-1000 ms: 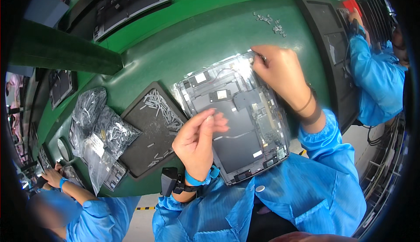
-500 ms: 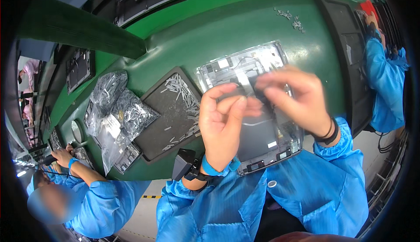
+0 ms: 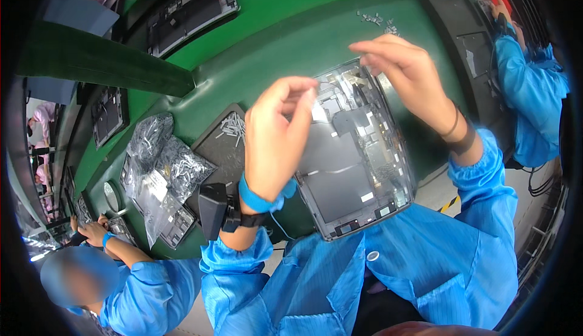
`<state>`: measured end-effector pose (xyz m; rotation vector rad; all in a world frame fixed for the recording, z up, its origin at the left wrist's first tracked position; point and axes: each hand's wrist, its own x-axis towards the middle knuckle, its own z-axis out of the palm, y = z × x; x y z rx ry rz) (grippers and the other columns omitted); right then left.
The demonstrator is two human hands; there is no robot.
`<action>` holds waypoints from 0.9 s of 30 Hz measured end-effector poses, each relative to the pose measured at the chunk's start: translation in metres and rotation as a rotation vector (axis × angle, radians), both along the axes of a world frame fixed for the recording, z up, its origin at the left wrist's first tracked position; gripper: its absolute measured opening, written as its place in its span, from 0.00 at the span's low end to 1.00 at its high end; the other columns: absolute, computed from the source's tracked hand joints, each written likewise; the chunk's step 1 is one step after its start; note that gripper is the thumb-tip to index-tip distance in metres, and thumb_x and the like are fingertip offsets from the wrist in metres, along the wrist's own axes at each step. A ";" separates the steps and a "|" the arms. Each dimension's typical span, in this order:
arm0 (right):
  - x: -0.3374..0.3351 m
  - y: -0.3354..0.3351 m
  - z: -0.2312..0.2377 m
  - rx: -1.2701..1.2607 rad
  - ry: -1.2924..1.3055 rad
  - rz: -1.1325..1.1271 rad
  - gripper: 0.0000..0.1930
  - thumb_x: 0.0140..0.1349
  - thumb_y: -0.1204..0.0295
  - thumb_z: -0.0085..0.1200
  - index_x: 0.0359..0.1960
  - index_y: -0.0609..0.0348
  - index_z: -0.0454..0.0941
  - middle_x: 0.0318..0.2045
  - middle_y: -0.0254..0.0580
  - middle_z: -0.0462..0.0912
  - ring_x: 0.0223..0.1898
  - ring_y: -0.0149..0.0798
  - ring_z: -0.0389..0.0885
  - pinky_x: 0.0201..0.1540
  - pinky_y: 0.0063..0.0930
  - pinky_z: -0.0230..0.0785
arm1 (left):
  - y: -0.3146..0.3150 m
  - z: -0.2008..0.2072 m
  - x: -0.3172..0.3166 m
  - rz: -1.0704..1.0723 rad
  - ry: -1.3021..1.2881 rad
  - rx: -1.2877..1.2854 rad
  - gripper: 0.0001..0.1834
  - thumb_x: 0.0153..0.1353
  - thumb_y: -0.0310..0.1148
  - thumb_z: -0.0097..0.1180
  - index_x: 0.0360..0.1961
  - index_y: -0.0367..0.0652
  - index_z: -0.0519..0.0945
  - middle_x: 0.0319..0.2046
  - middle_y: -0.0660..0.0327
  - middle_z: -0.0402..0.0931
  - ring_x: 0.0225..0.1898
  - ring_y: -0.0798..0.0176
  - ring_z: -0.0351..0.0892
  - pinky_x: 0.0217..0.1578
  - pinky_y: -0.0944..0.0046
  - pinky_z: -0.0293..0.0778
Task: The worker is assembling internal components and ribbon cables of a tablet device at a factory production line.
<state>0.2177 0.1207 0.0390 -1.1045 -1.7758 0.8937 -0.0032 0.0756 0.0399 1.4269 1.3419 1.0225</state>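
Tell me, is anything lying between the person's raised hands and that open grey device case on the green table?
Nothing visible does. The left hand and right hand hover just above the open device case, fingers pinched, with only air between. The tray of screws sits off to the left.

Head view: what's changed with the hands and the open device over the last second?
Both hands have lifted off the open device chassis. The left hand, earlier flat on its dark panel, is now raised with fingertips pinched. The right hand has left the top corner and hovers above it, fingers pinched too; whether either holds anything is unclear. The chassis, the dark tray of screws and the plastic bags stay on the green table.
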 end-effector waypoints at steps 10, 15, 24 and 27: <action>0.004 0.023 -0.033 0.502 -0.496 0.092 0.06 0.50 0.74 0.64 0.28 0.60 0.79 0.25 0.40 0.78 0.32 0.45 0.76 0.38 0.35 0.72 | 0.056 -0.045 0.021 -0.117 0.427 0.436 0.08 0.59 0.29 0.57 0.36 0.37 0.84 0.35 0.52 0.82 0.38 0.49 0.80 0.42 0.57 0.74; -0.004 0.026 -0.028 0.495 -0.537 0.090 0.07 0.49 0.74 0.64 0.26 0.59 0.77 0.25 0.40 0.75 0.32 0.45 0.74 0.39 0.36 0.71 | 0.059 -0.048 0.026 -0.179 0.366 0.453 0.05 0.56 0.26 0.60 0.33 0.35 0.84 0.33 0.52 0.82 0.35 0.50 0.80 0.40 0.59 0.75; 0.009 0.051 -0.030 0.276 -0.406 0.300 0.04 0.52 0.74 0.60 0.28 0.61 0.81 0.27 0.45 0.80 0.32 0.48 0.80 0.37 0.39 0.75 | 0.057 -0.049 0.029 -0.186 0.536 0.635 0.05 0.54 0.24 0.62 0.32 0.35 0.83 0.31 0.53 0.81 0.35 0.50 0.79 0.38 0.57 0.75; 0.009 0.054 -0.027 0.464 -0.521 0.383 0.04 0.51 0.74 0.60 0.24 0.61 0.79 0.24 0.42 0.79 0.31 0.47 0.80 0.36 0.38 0.75 | 0.054 -0.047 0.029 -0.177 0.583 0.678 0.06 0.54 0.24 0.61 0.33 0.35 0.82 0.32 0.53 0.81 0.35 0.50 0.78 0.38 0.57 0.75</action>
